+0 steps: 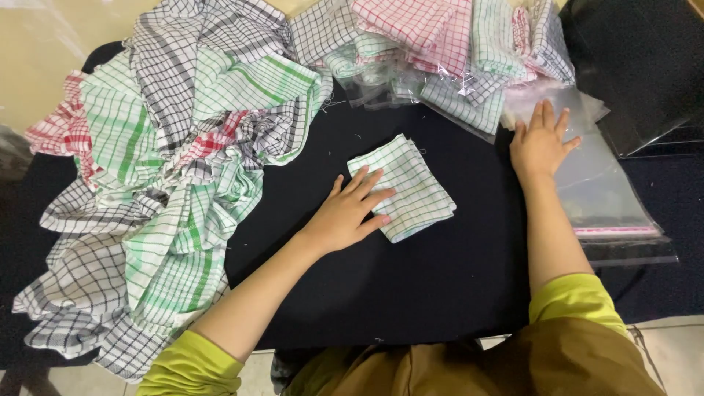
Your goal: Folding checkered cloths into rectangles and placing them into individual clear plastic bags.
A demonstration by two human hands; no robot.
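Nearest the camera, at the near edge of the desk (pixel 411 293), sit the person's lap in brown cloth and two yellow-green sleeves (pixel 192 364). The desk is covered in black cloth, and both forearms reach out over it.

The left hand (pixel 346 214) lies flat near the middle of the desk, fingers spread and together with nothing clamped in them; its fingertips press on the near-left part of a folded cloth (pixel 405 188), white with green checks, squared into a small packet. The hand only holds it down, it does not grasp it.

The right hand (pixel 541 144) reaches toward the right edge, palm down and fingers splayed apart, resting on a stack of clear plastic bags (pixel 601 192) with a pinkish sealing strip along the near side. Its grip is loose: no bag is pinched between fingers yet.

As a judgement, the folding looks done and the step in hand is fetching a bag for the packet. The next move would call for peeling one thin sheet off the stack, which needs a fingertip pinch, not a flat palm, while the left hand keeps the folds from springing open.

Along the left edge sprawls a heap of unfolded checked cloths (pixel 169 183) in green, black and red. At the far edge lie bagged cloths (pixel 447 51), pink and green
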